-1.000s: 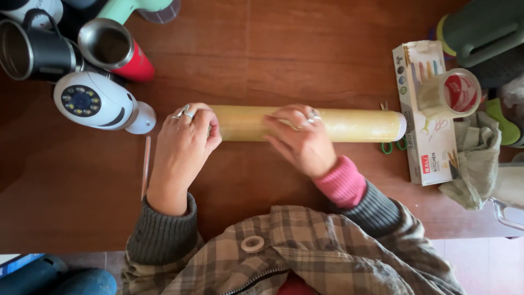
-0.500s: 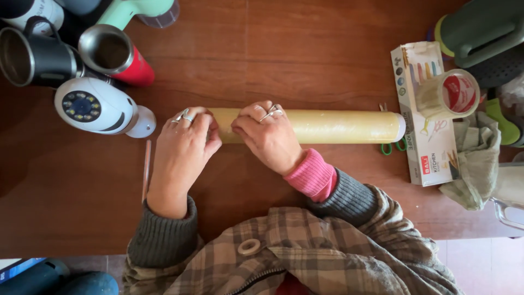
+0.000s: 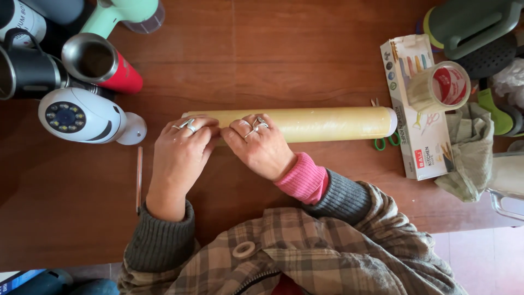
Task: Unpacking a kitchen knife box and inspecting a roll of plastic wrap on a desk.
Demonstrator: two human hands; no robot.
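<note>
- Up-left of my left hand [image 3: 179, 158] I count two steel mugs, one black [image 3: 27, 74], one red [image 3: 101, 64], plus one white round camera [image 3: 82, 116].
- Both my hands rest side by side, fingers curled, pinching at one yellowish film roll [image 3: 322, 123] lying flat on the surface [image 3: 273, 49].
- Right of my right hand [image 3: 259, 148]: one long white box [image 3: 417, 106], with one tape roll [image 3: 442, 87] on it.

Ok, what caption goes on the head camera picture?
Both hands, left and right, rest on a cling film roll on the wooden table.

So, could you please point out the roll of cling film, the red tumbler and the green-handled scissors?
roll of cling film [image 3: 327, 123]: head view, bare middle of roll.
red tumbler [image 3: 117, 76]: head view, red side wall.
green-handled scissors [image 3: 380, 143]: head view, green handle loop.
</note>
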